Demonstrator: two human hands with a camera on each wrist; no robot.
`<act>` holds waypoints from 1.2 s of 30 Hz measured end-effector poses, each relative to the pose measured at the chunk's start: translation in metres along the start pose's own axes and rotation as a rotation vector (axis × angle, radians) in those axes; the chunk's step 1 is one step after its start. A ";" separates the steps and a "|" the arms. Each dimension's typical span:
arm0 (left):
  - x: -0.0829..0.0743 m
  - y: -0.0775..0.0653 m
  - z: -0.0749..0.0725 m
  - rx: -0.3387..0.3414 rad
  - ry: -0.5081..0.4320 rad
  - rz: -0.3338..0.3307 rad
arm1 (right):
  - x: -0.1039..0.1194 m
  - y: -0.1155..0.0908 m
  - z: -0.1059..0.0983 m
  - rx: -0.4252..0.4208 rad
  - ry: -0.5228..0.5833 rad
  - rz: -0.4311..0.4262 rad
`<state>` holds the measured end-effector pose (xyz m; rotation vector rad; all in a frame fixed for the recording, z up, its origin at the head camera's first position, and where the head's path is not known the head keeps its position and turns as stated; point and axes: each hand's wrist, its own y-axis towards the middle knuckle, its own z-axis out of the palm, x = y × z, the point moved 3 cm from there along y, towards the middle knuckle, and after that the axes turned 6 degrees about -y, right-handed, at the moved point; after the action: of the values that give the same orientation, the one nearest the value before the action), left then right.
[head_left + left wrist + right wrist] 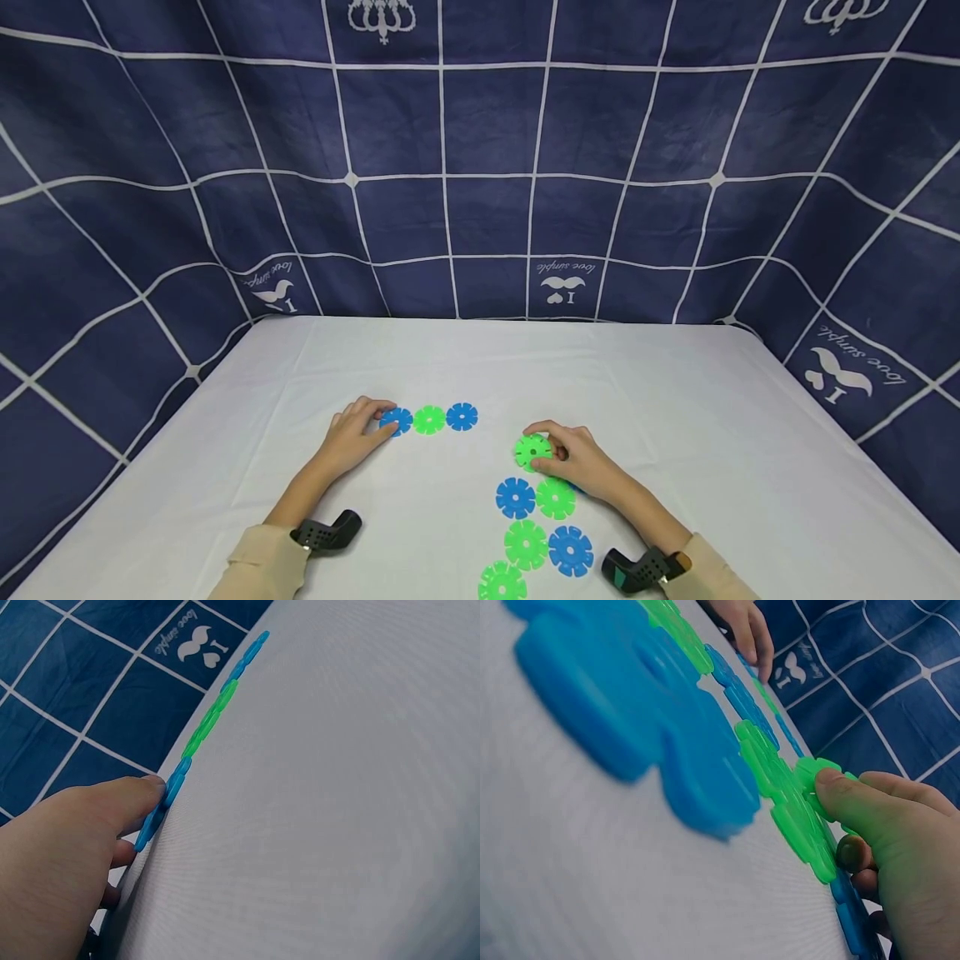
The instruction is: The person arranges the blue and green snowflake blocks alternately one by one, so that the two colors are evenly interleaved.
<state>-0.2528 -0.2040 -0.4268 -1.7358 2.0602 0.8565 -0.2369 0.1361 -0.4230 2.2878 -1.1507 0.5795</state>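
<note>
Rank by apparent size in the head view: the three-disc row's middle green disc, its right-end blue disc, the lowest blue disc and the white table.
1. White table
2. Lowest blue disc, likely helped by nearness
3. Middle green disc and right-end blue disc: too alike to rank

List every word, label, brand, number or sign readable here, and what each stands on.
"I", with a heart and moustache: navy grid-patterned cloth, upside down in the head view.
"love simple": same cloth, also upside down there.
Notched plastic discs, black wrist devices: no lettering can be made out.
</note>
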 end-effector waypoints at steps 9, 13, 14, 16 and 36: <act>-0.001 0.001 0.000 0.003 0.000 0.002 | 0.001 -0.001 -0.001 0.010 -0.016 0.010; -0.001 0.001 0.000 0.008 0.001 0.000 | 0.001 -0.002 -0.001 0.006 -0.006 0.018; 0.000 0.002 0.000 0.009 0.001 0.000 | 0.001 -0.002 -0.001 0.005 -0.009 0.015; 0.000 0.002 -0.001 0.010 0.001 -0.002 | 0.001 -0.002 -0.001 0.002 -0.011 0.008; 0.001 0.001 0.001 0.003 -0.009 0.008 | 0.004 0.001 0.000 0.027 0.054 0.014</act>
<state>-0.2540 -0.2040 -0.4273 -1.7198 2.0629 0.8617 -0.2359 0.1331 -0.4200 2.2740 -1.1403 0.6625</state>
